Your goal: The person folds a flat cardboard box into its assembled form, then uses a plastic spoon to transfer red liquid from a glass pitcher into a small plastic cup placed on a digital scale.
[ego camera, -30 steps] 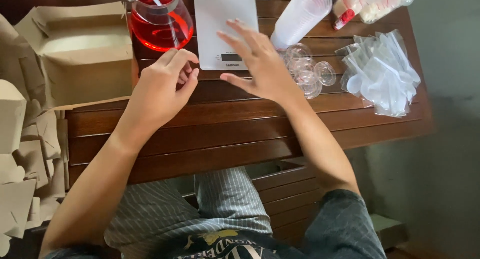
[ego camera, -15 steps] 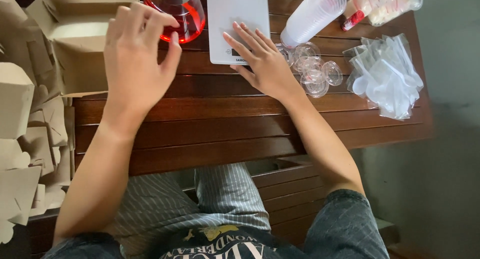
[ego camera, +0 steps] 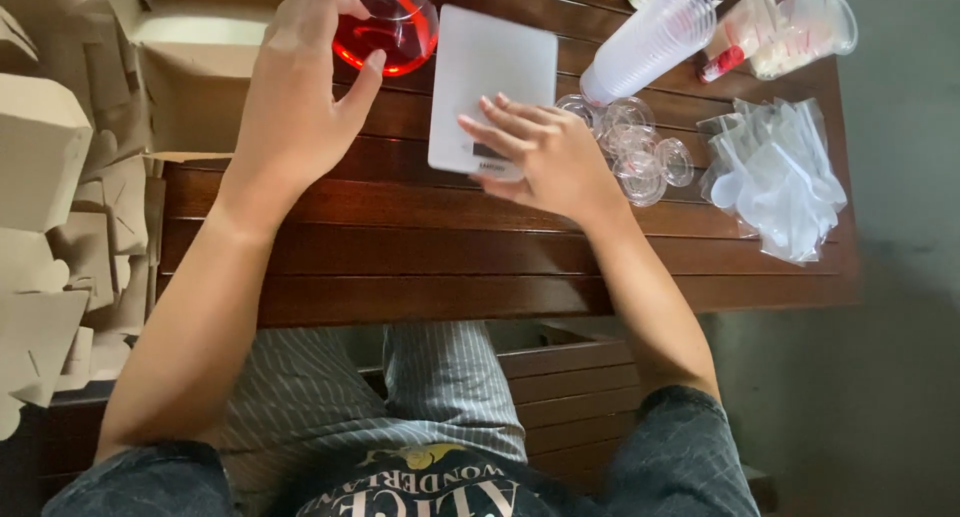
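We note left hand (ego camera: 300,97) spread open, fingertips touching glass jug of red liquid (ego camera: 392,27) at table's far edge. Right hand (ego camera: 535,152) flat, open, on white kitchen scale (ego camera: 485,67). Risk: loose one-handed grip tips jug, flooding scale, clear lids (ego camera: 635,152).

Folded brown cardboard boxes (ego camera: 45,147) crowd the table's (ego camera: 420,267) left edge — one open box (ego camera: 190,67) at the far left corner. A clear bag of white plastic spoons (ego camera: 780,182) lies by the right edge. The flat white scale (ego camera: 490,72) carries a small dark screen (ego camera: 487,152) — half covered by fingers.
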